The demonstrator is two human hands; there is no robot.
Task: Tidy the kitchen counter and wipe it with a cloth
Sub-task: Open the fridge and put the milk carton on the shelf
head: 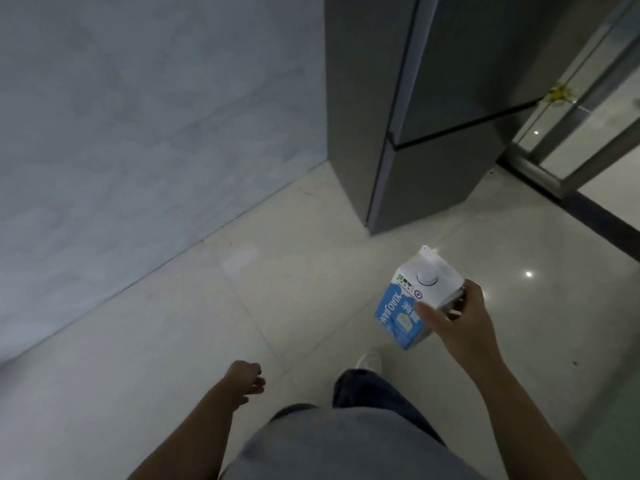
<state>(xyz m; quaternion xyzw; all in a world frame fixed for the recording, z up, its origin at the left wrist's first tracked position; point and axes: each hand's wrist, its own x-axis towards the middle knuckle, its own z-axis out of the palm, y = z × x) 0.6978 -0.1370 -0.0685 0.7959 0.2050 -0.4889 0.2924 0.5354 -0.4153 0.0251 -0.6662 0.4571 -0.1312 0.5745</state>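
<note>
1. A pale grey wall (138,116) fills the upper left of the head view and meets the floor along a slanting line.
2. The floor (173,341) is glossy, light-coloured tile with faint joints; small points of light reflect off it on the right.
3. A tall grey fridge (433,98) stands upright against the wall at upper centre, with a dark seam dividing its upper door from its lower one. Both doors look closed.
4. To the right of the fridge runs a metal-framed glass door (581,109) with a yellowish fitting on its frame.
5. The person's grey top (346,445) and dark trouser leg (374,393) fill the bottom centre, and a white shoe (370,363) shows on the floor ahead.
6. The right hand (457,323) grips a carton (412,303) from the side, thumb across its front. The carton is blue and white with a round white cap on its sloped top; it is held tilted in the air above the floor, near the foot of the fridge.
7. The left hand (247,375) hangs low at the person's side, fingers loosely curled and holding nothing.
</note>
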